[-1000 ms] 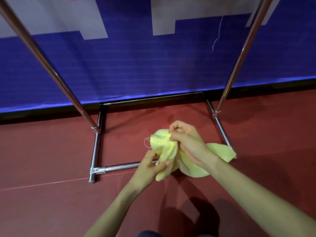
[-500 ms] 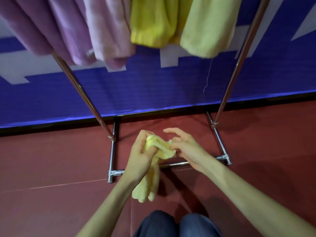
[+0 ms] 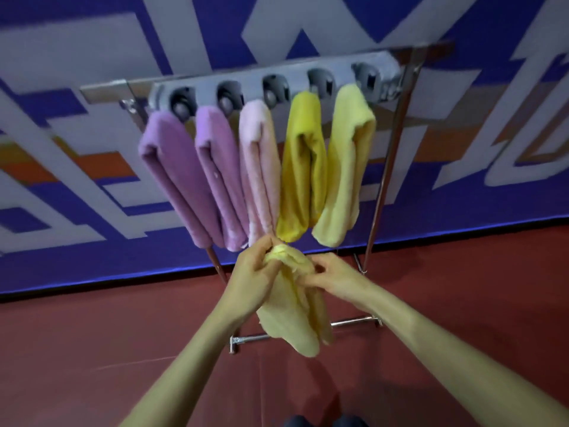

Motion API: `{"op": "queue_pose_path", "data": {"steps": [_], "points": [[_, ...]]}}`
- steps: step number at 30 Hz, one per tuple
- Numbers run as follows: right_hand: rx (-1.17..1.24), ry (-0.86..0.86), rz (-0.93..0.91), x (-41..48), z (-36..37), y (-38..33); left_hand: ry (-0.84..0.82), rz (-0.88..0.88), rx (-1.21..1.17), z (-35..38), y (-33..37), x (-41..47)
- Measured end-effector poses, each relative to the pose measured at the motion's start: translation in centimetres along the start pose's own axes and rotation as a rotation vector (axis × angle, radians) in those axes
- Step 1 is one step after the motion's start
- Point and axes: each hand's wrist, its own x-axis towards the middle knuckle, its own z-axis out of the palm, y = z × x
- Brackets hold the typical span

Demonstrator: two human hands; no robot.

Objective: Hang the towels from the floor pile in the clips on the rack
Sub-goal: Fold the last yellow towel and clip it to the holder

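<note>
Just below the row of hung towels [image 3: 258, 161], in the head view, both hands hold one pale yellow towel [image 3: 292, 312] clear of the red floor [image 3: 92, 349]. The left hand [image 3: 255, 280] grips the bunched top of it, fingers curled round the cloth. The right hand [image 3: 335, 280] pinches a fold just beside, thumb against fingers. From that gathered top the towel's long axis drops straight down, and its loose end hangs in front of the base rail [image 3: 354, 321] of the rack. The clip bar [image 3: 295, 76] lies up and ahead of the hands, well apart from them, running left to right and rising toward the right. Five clips show along it and each seems to carry a towel: two purple, one pink, one deep yellow, one pale yellow. A blurred fitting [image 3: 388, 90] at the bar's right end may be a free clip; I cannot tell. If it is, the coming move looks like a lift up and rightward with the bunched end leading. The right hand is nearer that end, the left nearer the filled clips. No floor pile shows in the frame
</note>
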Motion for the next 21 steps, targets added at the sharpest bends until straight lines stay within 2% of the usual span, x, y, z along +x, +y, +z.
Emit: {"op": "queue_pose_path", "data": {"steps": [2, 4, 10, 14, 17, 21], "points": [[-0.098, 0.134, -0.052, -1.3, -1.2, -4.4, 0.008, 0.041, 0.113, -1.9, 3.6, 0.1], [-0.092, 0.212, -0.096, -2.5, -2.2, -9.1, 0.006, 0.053, 0.265, -3.6, 6.4, 0.1], [-0.009, 0.218, -0.161, -5.4, -4.5, -20.1, -0.077, -0.025, 0.381, -7.8, 11.4, -0.6], [0.026, 0.225, -0.185, -6.2, -5.3, -23.3, -0.051, -0.025, 0.451, -9.6, 12.2, -0.6], [0.086, 0.258, -0.197, -6.6, -5.6, -24.5, -0.027, -0.131, 0.45, -10.7, 11.5, -1.0], [0.226, 0.248, -0.186, -7.1, -5.8, -25.3, 0.03, -0.321, 0.326, -11.7, 10.1, -2.4]]}}
